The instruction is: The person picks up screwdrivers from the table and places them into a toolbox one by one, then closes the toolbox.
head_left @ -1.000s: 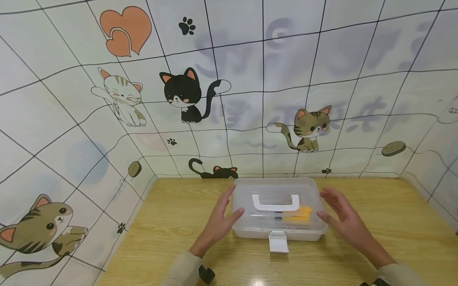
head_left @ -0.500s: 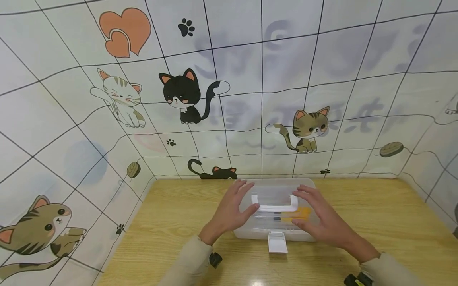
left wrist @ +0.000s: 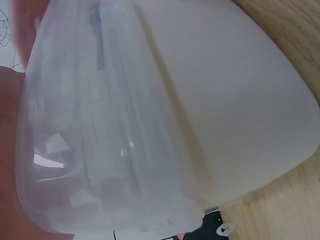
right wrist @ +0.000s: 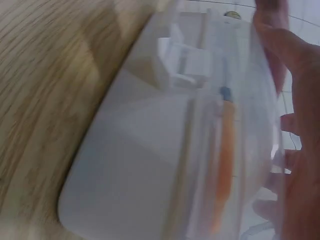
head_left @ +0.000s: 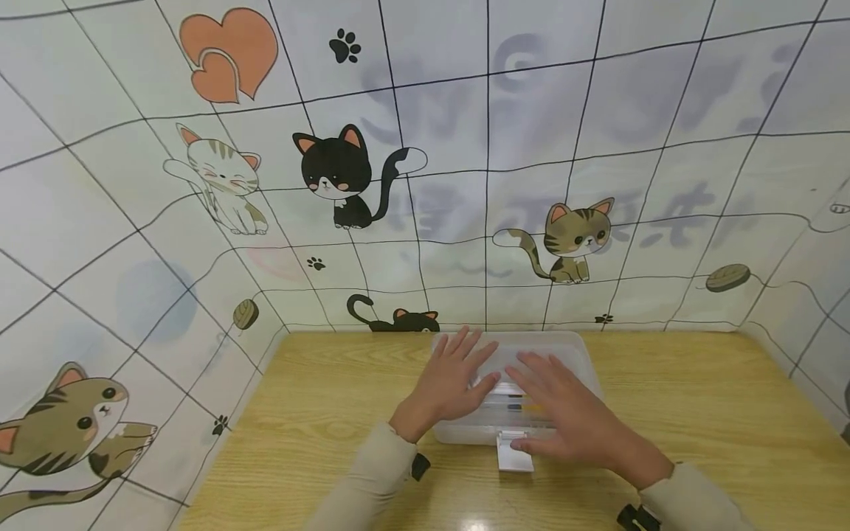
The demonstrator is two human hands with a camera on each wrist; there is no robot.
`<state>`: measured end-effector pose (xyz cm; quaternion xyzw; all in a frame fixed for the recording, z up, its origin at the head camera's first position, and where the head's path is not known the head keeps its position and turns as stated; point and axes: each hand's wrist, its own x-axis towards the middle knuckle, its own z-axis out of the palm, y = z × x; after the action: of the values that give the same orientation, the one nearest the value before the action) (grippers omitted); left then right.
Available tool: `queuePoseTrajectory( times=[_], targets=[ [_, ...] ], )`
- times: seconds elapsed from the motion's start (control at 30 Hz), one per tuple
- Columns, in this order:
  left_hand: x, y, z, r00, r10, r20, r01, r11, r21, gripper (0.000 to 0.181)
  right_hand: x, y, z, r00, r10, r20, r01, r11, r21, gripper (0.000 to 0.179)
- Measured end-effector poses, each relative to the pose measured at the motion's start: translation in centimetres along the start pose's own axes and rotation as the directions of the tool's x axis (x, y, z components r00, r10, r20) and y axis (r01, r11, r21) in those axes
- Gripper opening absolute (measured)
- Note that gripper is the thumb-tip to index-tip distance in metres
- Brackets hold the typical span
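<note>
A translucent plastic storage box [head_left: 571,354] with a white base lies on the table, its lid down. From its front edge, the white latch [head_left: 515,461] sticks out unfastened. My left hand [head_left: 448,380] is over the lid's left half, fingers spread. Fingers straight, my right hand [head_left: 574,409] lies across the right half, its thumb overlapping the latch in the head view. Between and beneath the hands, the white carrying handle is mostly covered. Through the clear wall in the right wrist view, an orange-yellow tool handle [right wrist: 226,155] shows inside the box.
The wood-grain table [head_left: 332,428] runs back to a wall covering [head_left: 458,206] with a grid and cartoon cats. Side panels with the same print stand at left and right.
Both hands have moved inward from the box's sides to over its lid. The right hand has also come forward, towards the latch. The box has stayed in place.
</note>
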<state>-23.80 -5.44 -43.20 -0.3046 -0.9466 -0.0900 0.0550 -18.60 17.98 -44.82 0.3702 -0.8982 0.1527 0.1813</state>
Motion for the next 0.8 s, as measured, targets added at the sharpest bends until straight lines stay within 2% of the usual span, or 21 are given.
queuePoseTrajectory(
  times=[0.13, 0.2, 0.47, 0.8],
  targets=[
    [0.0, 0.3, 0.0, 0.999, -0.007, 0.05, 0.003, 0.998, 0.065, 0.057, -0.2, 0.0, 0.8, 0.997, -0.073, 0.009, 0.074, 0.978, -0.196, 0.115],
    [0.1, 0.3, 0.0, 0.998, -0.004, 0.059, -0.001, 0.996, 0.094, 0.057, -0.3, 0.0, 1.0, 0.996, -0.086, 0.003, 0.085, 0.969, -0.232, 0.121],
    [0.2, 0.2, 0.2, 0.996, -0.018, 0.092, 0.005, 0.99, 0.139, 0.058, -0.2, -0.4, 1.2, 0.997, -0.056, 0.043, 0.065, 0.968, -0.243, 0.132],
    [0.1, 0.2, -0.1, 0.996, -0.017, 0.085, 0.004, 0.988, 0.152, 0.058, -0.3, -1.0, 1.3, 0.997, -0.047, 0.064, 0.063, 0.963, -0.261, 0.138]
  ],
)
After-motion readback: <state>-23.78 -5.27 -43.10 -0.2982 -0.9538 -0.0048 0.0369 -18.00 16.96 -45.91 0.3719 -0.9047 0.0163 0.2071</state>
